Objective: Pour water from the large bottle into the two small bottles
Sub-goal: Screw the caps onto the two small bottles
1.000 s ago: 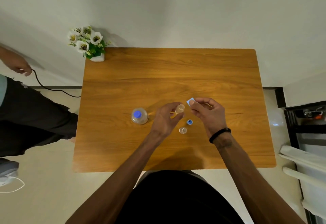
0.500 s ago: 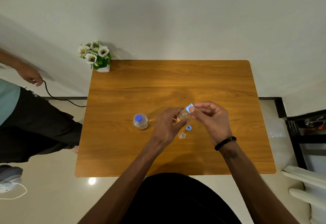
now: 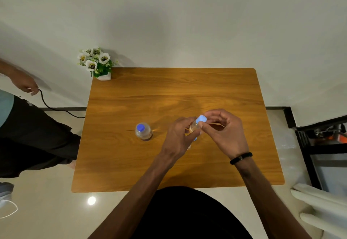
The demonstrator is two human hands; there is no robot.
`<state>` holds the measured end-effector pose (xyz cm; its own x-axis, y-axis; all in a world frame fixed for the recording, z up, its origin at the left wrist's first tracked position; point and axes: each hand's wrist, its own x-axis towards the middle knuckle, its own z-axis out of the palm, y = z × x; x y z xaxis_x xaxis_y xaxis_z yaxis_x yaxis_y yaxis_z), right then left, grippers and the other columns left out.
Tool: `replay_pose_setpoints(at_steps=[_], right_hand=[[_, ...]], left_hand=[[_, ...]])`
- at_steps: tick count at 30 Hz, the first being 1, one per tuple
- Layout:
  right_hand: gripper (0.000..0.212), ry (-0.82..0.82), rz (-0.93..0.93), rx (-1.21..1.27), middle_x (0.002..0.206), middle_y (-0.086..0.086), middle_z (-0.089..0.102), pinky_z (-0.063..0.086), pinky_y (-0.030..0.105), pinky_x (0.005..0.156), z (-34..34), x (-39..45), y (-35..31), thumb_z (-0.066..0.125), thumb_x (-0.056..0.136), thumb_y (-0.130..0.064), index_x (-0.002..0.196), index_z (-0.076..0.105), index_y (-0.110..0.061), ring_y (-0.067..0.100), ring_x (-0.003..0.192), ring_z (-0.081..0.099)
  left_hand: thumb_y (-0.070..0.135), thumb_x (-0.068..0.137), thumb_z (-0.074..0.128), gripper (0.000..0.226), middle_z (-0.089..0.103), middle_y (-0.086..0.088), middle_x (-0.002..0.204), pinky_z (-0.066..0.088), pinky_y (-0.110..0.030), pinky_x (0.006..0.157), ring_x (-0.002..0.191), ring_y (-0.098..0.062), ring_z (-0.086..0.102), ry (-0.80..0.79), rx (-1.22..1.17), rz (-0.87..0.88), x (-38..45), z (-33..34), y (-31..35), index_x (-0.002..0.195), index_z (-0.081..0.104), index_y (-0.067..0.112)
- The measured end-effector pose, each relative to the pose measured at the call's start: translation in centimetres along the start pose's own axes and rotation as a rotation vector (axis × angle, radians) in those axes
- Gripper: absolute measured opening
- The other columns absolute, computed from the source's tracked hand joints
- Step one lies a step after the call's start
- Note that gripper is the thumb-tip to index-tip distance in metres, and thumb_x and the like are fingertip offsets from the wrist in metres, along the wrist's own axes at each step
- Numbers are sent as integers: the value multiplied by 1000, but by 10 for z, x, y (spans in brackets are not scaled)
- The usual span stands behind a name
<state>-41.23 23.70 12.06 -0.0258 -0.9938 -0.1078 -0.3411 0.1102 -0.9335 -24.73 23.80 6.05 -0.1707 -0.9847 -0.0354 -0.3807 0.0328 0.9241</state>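
Hands meet over the middle of the tabletop (image 3: 131,173), slightly toward its right edge. Left hand (image 3: 177,137) has its fingers curled round a small bottle (image 3: 193,127), tilted with its neck toward the right hand. Right hand (image 3: 223,132) pinches a blue cap (image 3: 201,119) between thumb and fingertips, right at the neck.

Change since a second ago: the cap was held just clear of the open neck; now it sits against it. Whether it is threaded on or only resting, I cannot tell.

Second small bottle is mostly hidden under the left hand; only a sliver of blue (image 3: 195,139), probably its loose cap, shows beside the fingers. Large bottle (image 3: 143,132) stands upright left of the hands, well apart from them, its blue lid on.

Judgement: this looks like capping one small bottle. How full it is cannot be read at this size, though it has an amber tint. The other small bottle probably remains to be closed.

Flower pot (image 3: 102,73) sits at the far left corner.
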Motion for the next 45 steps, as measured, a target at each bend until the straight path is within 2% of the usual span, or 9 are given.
replay_pose_setpoints(at_steps=[4, 8, 13, 17, 22, 30, 35, 41, 45], right_hand=[[30, 30, -51, -134, 98, -16, 75, 56, 16, 82, -3, -2, -2, 85, 83, -22, 110, 72, -26, 4, 93, 71], [38, 82, -102, -297, 96, -17, 71, 58, 23, 83, -4, -2, -2, 86, 81, -32, 115, 70, -30, 5, 91, 67], [31, 138, -178, -391, 92, -10, 66, 54, 20, 73, -3, -1, -1, 85, 80, -40, 105, 76, -25, 4, 83, 61], [29, 117, -152, -375, 92, -8, 67, 56, 24, 73, -5, 0, -3, 86, 78, -41, 99, 75, -24, 8, 83, 64], [29, -28, -81, -267, 98, -12, 71, 61, 26, 77, -16, -2, -5, 84, 81, -33, 107, 73, -27, 9, 87, 69], [28, -99, -17, -124, 99, -13, 77, 56, 16, 75, -30, 1, -4, 82, 86, -22, 113, 74, -28, 7, 90, 72], [38, -113, -59, -219, 109, -13, 73, 57, 15, 78, -33, 4, -9, 80, 88, -24, 124, 71, -28, 6, 89, 70], [23, -19, -93, -283, 86, -11, 71, 52, 11, 68, -27, 1, -16, 84, 82, -35, 99, 71, -25, 5, 79, 67], [34, 60, -94, -357, 73, -9, 66, 49, 13, 57, -19, 0, -19, 83, 76, -51, 86, 65, -24, 6, 66, 63]], left_hand=[[26, 94, 72, 32, 67, 6, 106, 57, -27, 79, 95, -6, 60, -7, 21, 9, 2, 4, 1, 126, 71, 20], [24, 94, 72, 34, 67, 5, 108, 58, -30, 80, 96, -7, 60, -8, 38, 18, 2, 11, 3, 128, 70, 19], [29, 94, 73, 32, 65, 8, 95, 59, -35, 72, 88, -11, 61, 25, 7, 22, 1, 17, 10, 125, 70, 22], [28, 94, 72, 29, 66, 7, 97, 59, -37, 72, 88, -11, 62, 23, -7, 13, 0, 17, 10, 124, 71, 23], [25, 95, 72, 26, 68, 5, 104, 58, -39, 76, 92, -10, 62, 12, -7, 1, -1, 15, 10, 120, 72, 18], [37, 94, 73, 36, 66, 8, 100, 56, -41, 76, 88, -13, 59, 4, -13, 17, 1, 12, 18, 125, 72, 19], [37, 92, 75, 38, 64, 9, 99, 55, -34, 77, 89, -4, 55, 14, -3, 29, 0, 11, 20, 127, 71, 22], [40, 91, 72, 37, 55, 19, 88, 53, -31, 74, 86, -3, 52, 14, -6, 47, 0, 10, 24, 126, 71, 27], [38, 91, 70, 34, 53, 24, 85, 53, -34, 73, 84, -3, 52, 27, -19, 58, -1, 8, 25, 123, 71, 29]])
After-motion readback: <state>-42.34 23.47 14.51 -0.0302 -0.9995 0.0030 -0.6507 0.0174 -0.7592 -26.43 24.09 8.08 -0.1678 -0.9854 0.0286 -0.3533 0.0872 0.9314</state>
